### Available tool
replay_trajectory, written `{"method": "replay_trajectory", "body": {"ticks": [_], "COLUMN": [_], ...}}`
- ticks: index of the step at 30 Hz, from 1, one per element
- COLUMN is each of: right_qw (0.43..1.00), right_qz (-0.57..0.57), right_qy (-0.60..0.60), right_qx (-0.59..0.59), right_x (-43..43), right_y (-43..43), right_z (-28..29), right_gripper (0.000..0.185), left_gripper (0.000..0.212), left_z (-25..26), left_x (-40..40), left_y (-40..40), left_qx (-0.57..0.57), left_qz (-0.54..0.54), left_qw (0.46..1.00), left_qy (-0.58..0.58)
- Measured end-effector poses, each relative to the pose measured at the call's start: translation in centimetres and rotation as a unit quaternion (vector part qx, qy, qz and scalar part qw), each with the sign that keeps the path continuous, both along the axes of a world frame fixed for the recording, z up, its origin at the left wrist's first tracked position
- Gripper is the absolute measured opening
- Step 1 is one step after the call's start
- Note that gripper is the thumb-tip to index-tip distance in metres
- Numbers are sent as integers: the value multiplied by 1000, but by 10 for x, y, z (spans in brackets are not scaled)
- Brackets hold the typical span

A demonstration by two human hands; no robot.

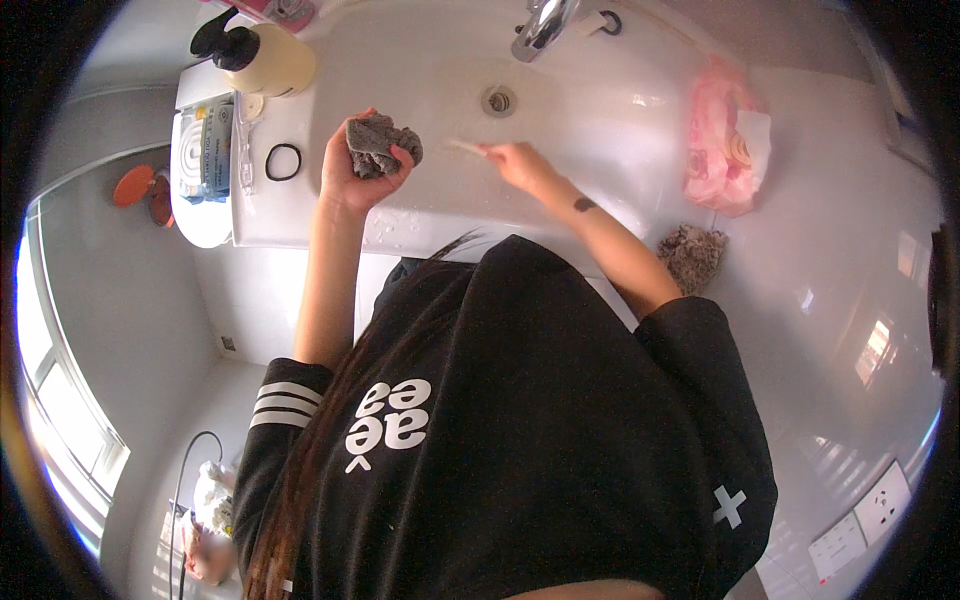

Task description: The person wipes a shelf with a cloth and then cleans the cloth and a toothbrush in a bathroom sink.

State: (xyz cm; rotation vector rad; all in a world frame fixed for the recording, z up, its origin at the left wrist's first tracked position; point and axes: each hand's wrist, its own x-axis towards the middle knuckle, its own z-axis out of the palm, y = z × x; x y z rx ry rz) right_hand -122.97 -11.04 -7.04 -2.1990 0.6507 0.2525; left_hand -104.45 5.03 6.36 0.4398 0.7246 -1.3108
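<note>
Over the left part of a white washbasin (420, 187), my left hand (367, 165) grips a crumpled grey cloth (379, 146). My right hand (517, 165) is above the basin, just below the drain (498, 100) in the picture, and pinches a thin, pale, blurred object (465, 145) that points towards the cloth. A gap separates that object from the cloth. What exactly the thin object is, I cannot tell. Water drops lie on the basin's near rim.
A chrome faucet (544, 34) stands at the far side. Left are a pump bottle (274, 60), a black hair tie (283, 162) and a packet of wipes or tissues (216, 150). Right are a pink plastic package (712, 142) and a brown fluffy cloth (691, 257).
</note>
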Motion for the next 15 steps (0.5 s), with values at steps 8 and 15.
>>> {"method": "replay_trajectory", "body": {"ticks": [8, 15], "right_qw": [1000, 998], "right_qz": [7, -11], "right_qy": [7, -29], "right_qx": [1, -48], "right_x": [-15, -40], "right_y": [2, -19], "right_z": [-2, 7], "right_gripper": [30, 28], "left_gripper": [10, 10], "left_z": [-6, -7], "left_x": [0, -1], "left_y": [5, 7], "left_qx": [6, -9], "left_qz": [7, 18], "left_qw": [1000, 1000], "left_qy": [10, -2]}}
